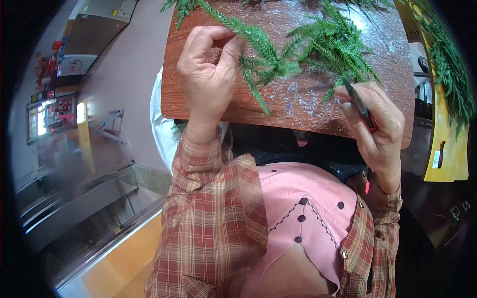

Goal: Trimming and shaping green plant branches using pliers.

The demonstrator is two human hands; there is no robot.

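Note:
With thumb and fingertips, my left hand point(211, 69) pinches a green artificial pine sprig point(261, 44) above the left part of the brown tabletop. The sprig's needled branches spread to the right and down, slightly blurred. In my right hand point(375, 111) is a dark, narrow hand tool with red on its handle point(361, 105); the fingers cover much of it, so its exact kind is hidden. Its tip points up and left, close to a pile of similar green sprigs point(338, 44) on the table.
Fine pale bits are scattered over the wooden table point(298, 107). More green sprigs point(184, 10) lie along its far edge. On the right, a yellow board point(444, 149) carries a heap of dark green strands point(452, 74). White cloth point(161, 129) hangs at the table's left side.

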